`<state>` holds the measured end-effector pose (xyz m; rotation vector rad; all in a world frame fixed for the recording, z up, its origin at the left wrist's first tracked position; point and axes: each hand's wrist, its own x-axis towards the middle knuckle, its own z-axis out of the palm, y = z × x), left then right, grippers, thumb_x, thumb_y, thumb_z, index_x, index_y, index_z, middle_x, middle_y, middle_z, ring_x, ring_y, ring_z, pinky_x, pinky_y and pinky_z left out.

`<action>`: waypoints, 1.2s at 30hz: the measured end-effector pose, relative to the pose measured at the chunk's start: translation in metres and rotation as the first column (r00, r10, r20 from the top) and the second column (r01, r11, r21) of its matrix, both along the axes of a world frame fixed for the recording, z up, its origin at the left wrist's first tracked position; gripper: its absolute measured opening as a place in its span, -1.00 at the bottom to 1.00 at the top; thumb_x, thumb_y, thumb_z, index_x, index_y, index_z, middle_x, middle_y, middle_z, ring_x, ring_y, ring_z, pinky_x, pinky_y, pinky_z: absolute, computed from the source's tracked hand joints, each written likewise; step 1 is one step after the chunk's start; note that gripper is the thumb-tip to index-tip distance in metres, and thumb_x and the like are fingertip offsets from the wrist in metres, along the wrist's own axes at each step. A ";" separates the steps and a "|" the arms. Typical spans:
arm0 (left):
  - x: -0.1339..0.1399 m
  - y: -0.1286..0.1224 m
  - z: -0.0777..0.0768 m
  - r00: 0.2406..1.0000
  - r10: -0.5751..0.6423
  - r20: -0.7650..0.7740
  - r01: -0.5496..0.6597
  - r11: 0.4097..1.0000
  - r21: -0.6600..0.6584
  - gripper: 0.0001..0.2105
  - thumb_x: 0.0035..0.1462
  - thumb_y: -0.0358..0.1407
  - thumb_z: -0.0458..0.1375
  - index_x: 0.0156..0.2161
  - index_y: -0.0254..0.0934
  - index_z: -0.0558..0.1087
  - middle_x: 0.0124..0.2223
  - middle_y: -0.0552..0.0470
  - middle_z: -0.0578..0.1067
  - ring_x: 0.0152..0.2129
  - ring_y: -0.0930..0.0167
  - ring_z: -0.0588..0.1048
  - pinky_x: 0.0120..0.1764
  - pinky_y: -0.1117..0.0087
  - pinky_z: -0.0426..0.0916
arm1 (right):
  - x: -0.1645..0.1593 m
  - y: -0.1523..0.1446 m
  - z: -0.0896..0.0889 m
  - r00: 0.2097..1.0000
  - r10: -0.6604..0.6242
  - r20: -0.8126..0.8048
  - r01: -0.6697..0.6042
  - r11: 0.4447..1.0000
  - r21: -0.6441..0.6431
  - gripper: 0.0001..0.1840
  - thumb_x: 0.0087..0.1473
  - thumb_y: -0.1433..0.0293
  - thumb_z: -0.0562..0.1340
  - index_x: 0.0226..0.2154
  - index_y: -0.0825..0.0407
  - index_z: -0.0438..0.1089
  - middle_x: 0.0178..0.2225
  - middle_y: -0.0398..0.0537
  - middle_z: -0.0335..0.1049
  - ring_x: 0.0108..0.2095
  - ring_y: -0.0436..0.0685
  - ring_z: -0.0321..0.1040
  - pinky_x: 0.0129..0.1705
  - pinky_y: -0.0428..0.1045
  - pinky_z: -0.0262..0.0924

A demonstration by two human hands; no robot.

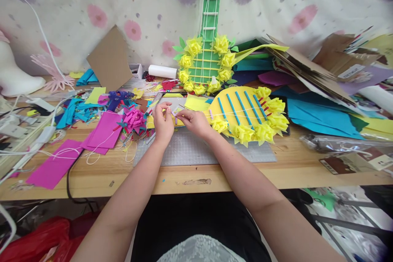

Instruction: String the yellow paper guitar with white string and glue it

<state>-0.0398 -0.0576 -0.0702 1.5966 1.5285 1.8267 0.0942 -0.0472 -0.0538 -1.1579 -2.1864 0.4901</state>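
Okay, this wooden table (116, 172) is seriously packed, and there's even a worn patch (197, 181) near the front edge. Grey gridded cutting mat (181, 153) in the middle, magenta paper sheets (55, 168) and a drift of blue paper scraps (72, 110) to the left. Over on the right: big blue paper sheets (319, 116), then clear plastic packaging (325, 143).

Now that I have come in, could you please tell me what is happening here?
A person's left hand and right hand pinch a small purple piece above a yellow guitar shape, which lies over a grey mat. Blue bars and yellow flowers sit on it. A green guitar shape stands behind.
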 end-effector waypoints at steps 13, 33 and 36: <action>-0.016 -0.007 0.017 0.954 -0.109 -0.280 0.098 0.994 -0.053 -0.91 0.12 -0.33 0.02 -0.40 -0.23 0.29 -0.36 0.02 0.44 -0.36 0.40 0.35 -0.24 0.34 0.24 | 0.006 0.006 0.002 0.984 -0.046 -0.174 0.021 0.990 -0.142 -0.79 0.09 0.33 0.12 -0.35 0.00 0.47 -0.47 -0.14 0.45 -0.42 0.03 0.32 -0.34 -0.09 0.09; -0.009 -0.008 0.032 0.793 -0.378 0.477 0.537 0.804 -0.256 -0.70 -0.21 -0.15 0.29 -0.51 -0.28 0.29 -0.58 0.10 0.45 -0.77 0.62 0.11 -0.68 0.52 -0.05 | 0.003 -0.002 0.020 0.961 -0.219 -0.169 0.231 0.971 0.059 -0.79 0.04 0.38 0.17 -0.58 0.04 0.27 -0.48 -0.09 0.22 -0.38 0.06 0.18 -0.30 -0.05 0.06; -0.004 -0.009 0.035 0.832 -0.363 0.420 0.490 0.836 -0.248 -0.73 -0.17 -0.16 0.26 -0.52 -0.27 0.29 -0.58 0.08 0.46 -0.71 0.56 0.26 -0.60 0.50 0.13 | 0.005 -0.001 0.020 0.961 -0.239 -0.142 0.256 0.960 0.115 -0.80 0.04 0.41 0.16 -0.59 0.04 0.25 -0.49 -0.07 0.22 -0.37 0.09 0.19 -0.30 -0.04 0.05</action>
